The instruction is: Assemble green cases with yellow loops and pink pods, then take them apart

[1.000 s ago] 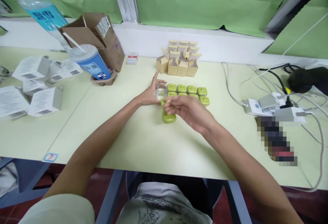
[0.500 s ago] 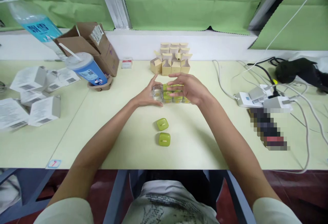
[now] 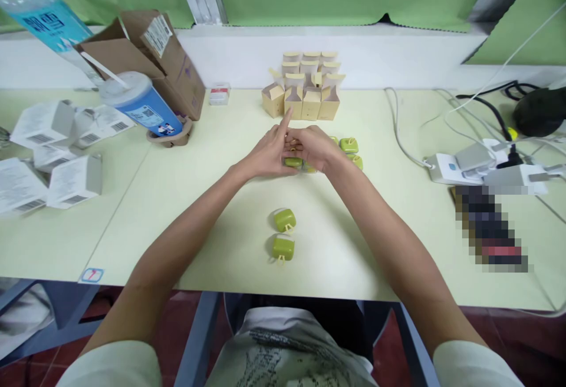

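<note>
My left hand (image 3: 267,154) and my right hand (image 3: 315,148) meet over a clear tray of small green cases (image 3: 349,146) on the pale table (image 3: 221,222). Fingers of both hands curl around the tray's left end, the left forefinger pointing up. Which case each hand grips is hidden by the fingers. Two loose green cases (image 3: 284,220) (image 3: 283,248) lie nearer to me, apart from both hands.
Several small tan cartons (image 3: 305,86) stand behind the tray. A blue cup with a straw (image 3: 141,107), a brown cardboard box (image 3: 150,56) and white labelled boxes (image 3: 73,180) are at the left. Cables, a white power strip (image 3: 469,166) and a black object sit at the right.
A second green case was set down beside the first near me. The right hand returned to the tray, and both hands have closed in on its left end.
</note>
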Demonstrator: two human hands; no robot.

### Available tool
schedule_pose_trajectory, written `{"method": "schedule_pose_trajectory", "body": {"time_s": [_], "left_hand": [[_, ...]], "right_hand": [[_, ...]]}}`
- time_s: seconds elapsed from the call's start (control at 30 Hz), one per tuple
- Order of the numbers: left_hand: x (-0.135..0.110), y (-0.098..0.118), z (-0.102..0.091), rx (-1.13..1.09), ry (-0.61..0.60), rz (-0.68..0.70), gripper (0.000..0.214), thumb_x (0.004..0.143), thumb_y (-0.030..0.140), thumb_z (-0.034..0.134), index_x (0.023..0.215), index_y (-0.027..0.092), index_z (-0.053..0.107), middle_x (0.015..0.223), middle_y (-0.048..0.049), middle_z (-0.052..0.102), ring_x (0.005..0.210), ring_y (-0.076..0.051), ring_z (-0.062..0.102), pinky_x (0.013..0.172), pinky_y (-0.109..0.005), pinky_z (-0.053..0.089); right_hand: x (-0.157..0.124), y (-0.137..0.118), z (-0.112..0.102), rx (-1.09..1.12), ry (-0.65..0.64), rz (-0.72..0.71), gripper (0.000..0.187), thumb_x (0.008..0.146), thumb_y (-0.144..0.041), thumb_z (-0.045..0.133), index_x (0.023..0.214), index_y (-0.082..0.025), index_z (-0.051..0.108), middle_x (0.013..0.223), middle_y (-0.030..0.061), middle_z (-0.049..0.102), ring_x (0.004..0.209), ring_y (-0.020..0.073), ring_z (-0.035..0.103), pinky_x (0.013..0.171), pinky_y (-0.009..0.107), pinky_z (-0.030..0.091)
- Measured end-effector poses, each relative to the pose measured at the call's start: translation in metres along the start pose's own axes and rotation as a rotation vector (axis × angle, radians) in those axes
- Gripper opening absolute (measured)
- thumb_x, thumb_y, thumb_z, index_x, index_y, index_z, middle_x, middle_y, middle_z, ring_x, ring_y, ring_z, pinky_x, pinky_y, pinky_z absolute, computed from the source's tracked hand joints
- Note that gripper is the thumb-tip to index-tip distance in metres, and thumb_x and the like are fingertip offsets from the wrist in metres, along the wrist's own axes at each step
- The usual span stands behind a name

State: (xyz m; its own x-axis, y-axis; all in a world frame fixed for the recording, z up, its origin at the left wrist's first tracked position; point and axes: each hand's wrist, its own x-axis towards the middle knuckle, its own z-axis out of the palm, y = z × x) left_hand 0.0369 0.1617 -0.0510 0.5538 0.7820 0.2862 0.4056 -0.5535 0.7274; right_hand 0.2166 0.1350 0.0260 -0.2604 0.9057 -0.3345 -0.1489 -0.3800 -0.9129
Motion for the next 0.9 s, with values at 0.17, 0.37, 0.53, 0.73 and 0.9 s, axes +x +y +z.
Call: {"method": "schedule_pose_trajectory", "body": {"time_s": [0.17,0.37,0.53,0.73,0.9], "left_hand": [[0.005,0.001,0.0,-0.015,0.003,-0.043,0.164,0.06,0.031,0.103,0.187,0.028,-0.001,0.145,-0.0162,0.062,0.141,-0.045,0.058,0.122,-0.062,0.047],[0.002,-0.003,-0.004,-0.003,0.025,-0.007,0.161,0.064,0.048,0.102,0.185,0.03,-0.003,0.148,-0.017,0.064,0.141,-0.041,0.062,0.118,-0.06,0.051],[0.004,-0.012,-0.001,0.055,-0.005,0.0,0.171,0.061,0.055,0.103,0.186,0.024,-0.009,0.157,-0.022,0.06,0.144,-0.045,0.06,0.121,-0.064,0.048],[0.006,-0.013,-0.005,0.073,-0.07,0.051,0.183,0.056,0.076,0.104,0.185,0.017,-0.011,0.164,-0.0293,0.053,0.155,-0.047,0.048,0.132,-0.066,0.035],[0.004,0.003,-0.017,0.061,-0.064,0.034,0.16,0.071,0.08,0.096,0.187,0.022,0.002,0.17,-0.0271,0.051,0.162,-0.045,0.043,0.135,-0.063,0.033]], "right_hand": [[-0.002,0.001,0.006,0.013,0.04,-0.008,0.022,0.094,-0.007,0.071,0.078,-0.021,0.067,0.063,-0.0018,0.055,0.069,0.0162,0.06,0.082,0.034,0.061],[-0.025,-0.021,0.003,0.002,0.037,-0.065,0.024,0.093,-0.004,0.06,0.08,-0.02,0.072,0.068,0.0061,0.067,0.07,0.0192,0.063,0.08,0.035,0.06],[-0.074,-0.03,-0.009,0.028,-0.047,-0.133,0.022,0.094,-0.008,0.06,0.086,-0.015,0.079,0.082,0.009,0.078,0.076,0.0178,0.069,0.076,0.03,0.062],[-0.123,0.026,-0.028,0.012,-0.089,0.035,0.018,0.078,-0.018,0.078,0.095,-0.014,0.082,0.087,0.0067,0.08,0.071,0.0171,0.074,0.07,0.031,0.06],[-0.146,0.058,-0.036,0.018,-0.193,0.172,0.027,0.076,-0.027,0.09,0.1,-0.017,0.082,0.095,0.0079,0.085,0.08,0.0206,0.082,0.075,0.033,0.066]]}}
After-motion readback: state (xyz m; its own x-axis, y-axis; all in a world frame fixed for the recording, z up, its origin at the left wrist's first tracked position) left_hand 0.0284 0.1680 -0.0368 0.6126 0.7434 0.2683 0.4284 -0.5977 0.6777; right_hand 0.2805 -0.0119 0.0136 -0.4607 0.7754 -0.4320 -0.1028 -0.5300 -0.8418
